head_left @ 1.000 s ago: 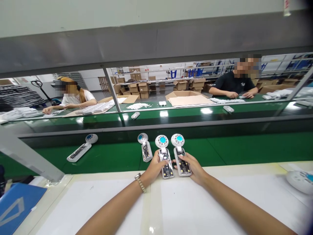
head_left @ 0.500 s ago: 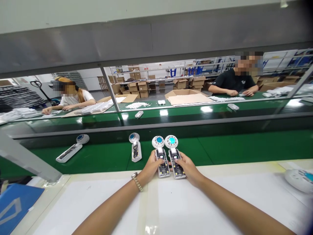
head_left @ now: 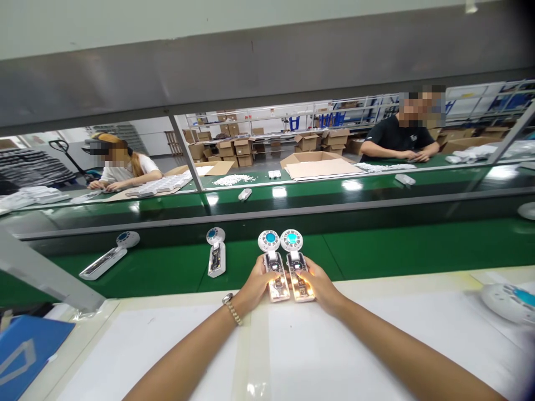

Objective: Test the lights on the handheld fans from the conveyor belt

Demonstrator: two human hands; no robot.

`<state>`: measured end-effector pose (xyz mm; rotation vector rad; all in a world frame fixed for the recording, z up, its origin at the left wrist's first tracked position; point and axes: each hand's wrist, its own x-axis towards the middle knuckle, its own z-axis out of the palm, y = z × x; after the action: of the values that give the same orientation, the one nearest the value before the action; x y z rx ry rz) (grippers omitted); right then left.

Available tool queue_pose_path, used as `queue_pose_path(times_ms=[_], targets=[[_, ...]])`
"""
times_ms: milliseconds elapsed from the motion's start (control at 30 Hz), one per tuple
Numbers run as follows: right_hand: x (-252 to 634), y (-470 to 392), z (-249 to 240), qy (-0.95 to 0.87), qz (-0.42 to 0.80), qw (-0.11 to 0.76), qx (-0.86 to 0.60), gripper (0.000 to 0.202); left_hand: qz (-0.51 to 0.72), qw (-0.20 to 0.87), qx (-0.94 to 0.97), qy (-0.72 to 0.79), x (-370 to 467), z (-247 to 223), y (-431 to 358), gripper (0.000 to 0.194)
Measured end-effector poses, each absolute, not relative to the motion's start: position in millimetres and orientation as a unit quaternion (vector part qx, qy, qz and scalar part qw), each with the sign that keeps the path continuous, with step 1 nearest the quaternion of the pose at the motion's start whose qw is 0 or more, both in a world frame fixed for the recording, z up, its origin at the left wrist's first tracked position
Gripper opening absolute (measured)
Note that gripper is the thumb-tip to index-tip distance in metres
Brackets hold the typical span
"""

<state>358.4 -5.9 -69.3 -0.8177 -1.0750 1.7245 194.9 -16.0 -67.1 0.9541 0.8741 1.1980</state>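
Note:
My left hand [head_left: 256,281] is closed around a white handheld device [head_left: 276,281] with a round head, blue at its centre, and an exposed circuit board. A matching device [head_left: 298,273] is in my right hand [head_left: 321,285], right beside the first. Both thumbs rest on the boards, and orange-yellow lights glow on the lower part of each. The two devices are upright over the near edge of the green belt [head_left: 368,250]. My fingers behind them are mostly hidden.
Two more open devices lie on the belt, one nearer [head_left: 217,257] and one farther left [head_left: 104,262]. Another device [head_left: 507,302] sits at the right on the white worktop [head_left: 334,351]. A blue box [head_left: 37,345] is at lower left. Two people work across the line.
Lights on both held boards have come on. The devices on the green belt have shifted left, and another white one has appeared at the right edge. My hands have barely moved.

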Motion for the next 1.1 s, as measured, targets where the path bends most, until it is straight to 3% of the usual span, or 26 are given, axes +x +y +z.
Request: queue_pose_path(times_ms=[1100], targets=[[357, -2, -79, -0.42, 0.701, 0.462, -0.343, 0.043, 0.517, 0.66, 0.391, 0.38, 194, -67, -16, 0.047]])
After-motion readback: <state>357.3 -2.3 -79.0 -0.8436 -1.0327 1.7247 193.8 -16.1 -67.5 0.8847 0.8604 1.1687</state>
